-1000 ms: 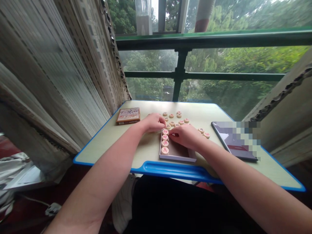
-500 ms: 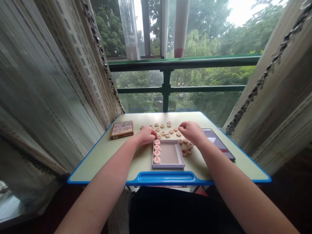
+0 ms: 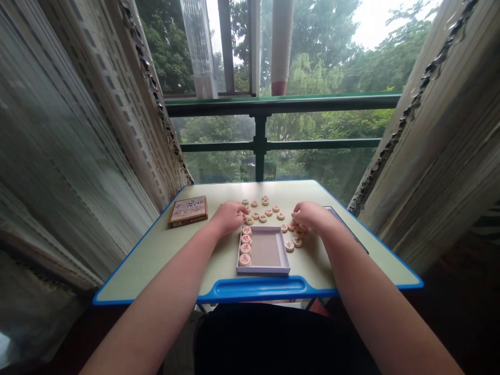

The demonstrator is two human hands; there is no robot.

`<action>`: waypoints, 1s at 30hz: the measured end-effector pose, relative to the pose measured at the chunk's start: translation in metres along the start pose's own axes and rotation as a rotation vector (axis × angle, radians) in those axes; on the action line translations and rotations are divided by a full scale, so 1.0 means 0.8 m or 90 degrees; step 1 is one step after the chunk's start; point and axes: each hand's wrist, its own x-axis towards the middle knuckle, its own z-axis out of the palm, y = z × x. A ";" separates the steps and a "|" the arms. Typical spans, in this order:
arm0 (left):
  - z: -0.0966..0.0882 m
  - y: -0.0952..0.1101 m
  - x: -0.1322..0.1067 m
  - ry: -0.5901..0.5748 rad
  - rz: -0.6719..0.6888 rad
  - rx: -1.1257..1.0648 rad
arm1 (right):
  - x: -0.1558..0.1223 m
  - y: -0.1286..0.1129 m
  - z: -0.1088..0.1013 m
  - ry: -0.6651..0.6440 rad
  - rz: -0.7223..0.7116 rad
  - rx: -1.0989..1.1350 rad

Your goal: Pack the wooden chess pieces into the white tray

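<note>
A shallow grey box tray [image 3: 269, 268] lies near the front of the desk, with several round wooden chess pieces [image 3: 246, 244] in a column along its left side. More chess pieces [image 3: 266, 207] lie loose beyond and to the right of it. My left hand [image 3: 229, 215] rests at the tray's far left corner, fingers curled down onto the pieces there. My right hand [image 3: 312, 215] hovers just right of the tray, fingers bent over a small cluster of pieces [image 3: 294, 241]. What either hand holds is hidden.
A brown printed box lid [image 3: 188, 210] lies at the desk's left. A dark flat tablet [image 3: 339, 215] shows behind my right wrist. The desk [image 3: 164, 260] has a blue rim and a front groove [image 3: 258, 287]. Curtains hang on both sides, with a railed window ahead.
My right hand has left the tray and moved right to the loose pieces beside it. My left hand has stayed at the tray's far left corner. The view has shifted.
</note>
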 end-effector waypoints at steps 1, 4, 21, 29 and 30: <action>0.000 0.000 0.000 0.008 -0.004 0.020 | -0.002 -0.001 -0.001 0.007 0.012 -0.015; -0.003 0.001 0.000 0.032 -0.065 0.069 | -0.008 -0.006 -0.003 0.017 0.022 -0.059; 0.006 -0.013 0.004 -0.069 -0.155 -0.144 | -0.020 -0.018 -0.003 -0.052 -0.163 0.141; 0.010 -0.019 0.004 -0.025 -0.081 -0.161 | -0.020 -0.034 0.007 -0.014 -0.261 0.096; 0.008 -0.018 0.003 -0.023 -0.081 -0.156 | -0.022 -0.034 0.007 -0.017 -0.278 0.089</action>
